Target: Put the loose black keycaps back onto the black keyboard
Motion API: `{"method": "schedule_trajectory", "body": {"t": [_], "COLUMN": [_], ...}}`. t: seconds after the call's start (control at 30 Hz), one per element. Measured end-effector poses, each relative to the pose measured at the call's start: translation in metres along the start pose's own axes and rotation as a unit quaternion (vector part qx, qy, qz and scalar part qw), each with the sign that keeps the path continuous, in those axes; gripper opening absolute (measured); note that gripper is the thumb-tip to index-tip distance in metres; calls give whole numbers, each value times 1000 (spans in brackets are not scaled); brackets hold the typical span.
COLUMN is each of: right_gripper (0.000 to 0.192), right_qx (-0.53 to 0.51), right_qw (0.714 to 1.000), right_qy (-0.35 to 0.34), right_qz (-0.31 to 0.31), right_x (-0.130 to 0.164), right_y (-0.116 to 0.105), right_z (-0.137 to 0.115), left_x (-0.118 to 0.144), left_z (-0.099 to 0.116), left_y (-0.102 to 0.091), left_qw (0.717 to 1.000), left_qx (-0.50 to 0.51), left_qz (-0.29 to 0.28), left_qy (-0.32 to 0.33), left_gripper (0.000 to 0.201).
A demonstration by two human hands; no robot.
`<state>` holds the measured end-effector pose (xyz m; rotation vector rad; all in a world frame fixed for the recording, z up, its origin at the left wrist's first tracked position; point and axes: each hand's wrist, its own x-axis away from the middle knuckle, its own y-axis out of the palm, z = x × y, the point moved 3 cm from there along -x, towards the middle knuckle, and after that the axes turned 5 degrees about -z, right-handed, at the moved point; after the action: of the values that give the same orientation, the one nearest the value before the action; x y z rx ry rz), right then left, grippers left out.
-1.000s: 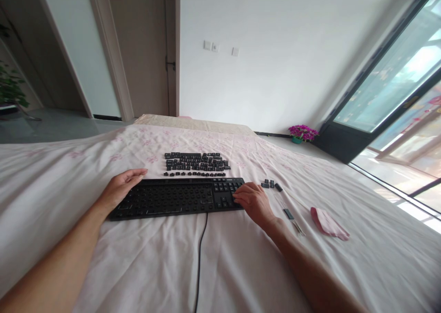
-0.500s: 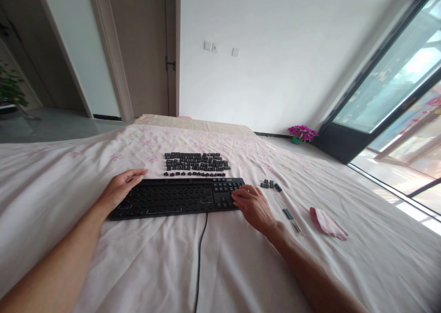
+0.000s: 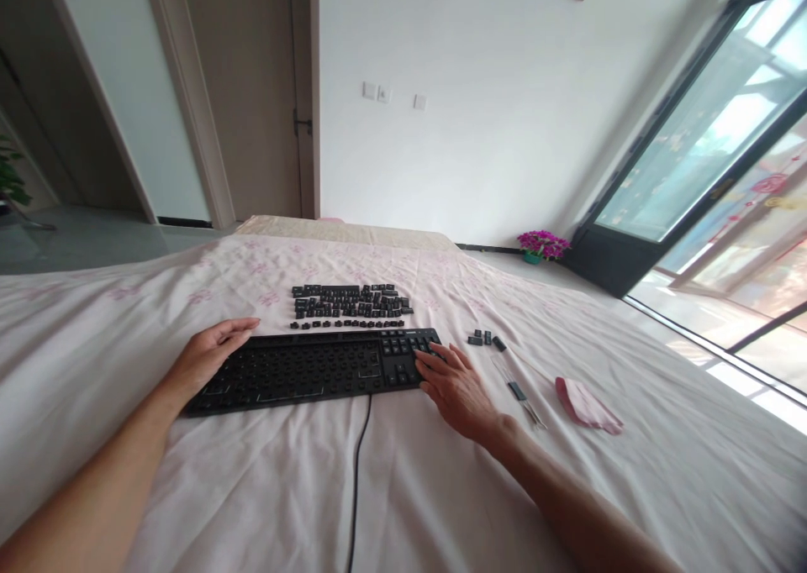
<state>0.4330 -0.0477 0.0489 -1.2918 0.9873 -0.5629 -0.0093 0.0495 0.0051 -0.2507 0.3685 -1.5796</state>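
A black keyboard (image 3: 334,371) lies on the bed sheet; its main block is bare of keycaps, with small metal stabiliser wires showing, while the number-pad end carries keycaps. My left hand (image 3: 208,354) rests along the keyboard's left end, fingers stretched out past the back corner. On the number pad lie the spread fingers of my right hand (image 3: 457,388); the hand hides part of those keys, and I see nothing held in it. Behind the keyboard, loose black keycaps (image 3: 344,302) sit in rows. Several more keycaps (image 3: 487,338) lie right of it.
A keycap puller with wire ends (image 3: 518,392) and a folded pink cloth (image 3: 588,405) lie on the sheet to the right. The keyboard cable (image 3: 358,472) runs toward me. Beyond the bed are a pot of purple flowers (image 3: 542,245), a door and a glass door.
My right hand's fingers have flattened and spread over the number pad. My left hand stays at the keyboard's left end. The whole view has shifted slightly.
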Motion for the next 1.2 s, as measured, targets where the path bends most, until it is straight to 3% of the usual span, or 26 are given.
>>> {"method": "schedule_trajectory", "body": {"t": [0.13, 0.2, 0.27, 0.37, 0.47, 0.7, 1.2], "right_gripper": [34, 29, 24, 21, 16, 18, 15], "right_qx": [-52, -51, -22, 27, 65, 78, 117], "right_qw": [997, 990, 982, 970, 963, 946, 928], "right_qy": [43, 101, 160, 231, 261, 306, 314], "right_qz": [38, 87, 98, 73, 28, -80, -165], "right_x": [2, 2, 0, -4, -11, -28, -46], "right_y": [-3, -9, -14, -21, -24, -14, -4], "right_z": [35, 68, 105, 151, 175, 178, 193], "left_x": [-2, -3, -4, -4, -4, -4, -3], "left_z": [-4, -6, -7, -6, -6, -8, -5], "left_y": [-1, -1, -1, -1, -1, -2, -1], "left_qw": [1000, 1000, 1000, 1000, 1000, 1000, 1000], "left_qx": [-5, 0, 3, 3, 3, 12, 7], "left_qz": [5, 8, 13, 15, 12, 4, -4], "left_qy": [-2, -3, 0, 5, 1, -11, -5], "left_gripper": [59, 60, 62, 62, 59, 60, 60]}}
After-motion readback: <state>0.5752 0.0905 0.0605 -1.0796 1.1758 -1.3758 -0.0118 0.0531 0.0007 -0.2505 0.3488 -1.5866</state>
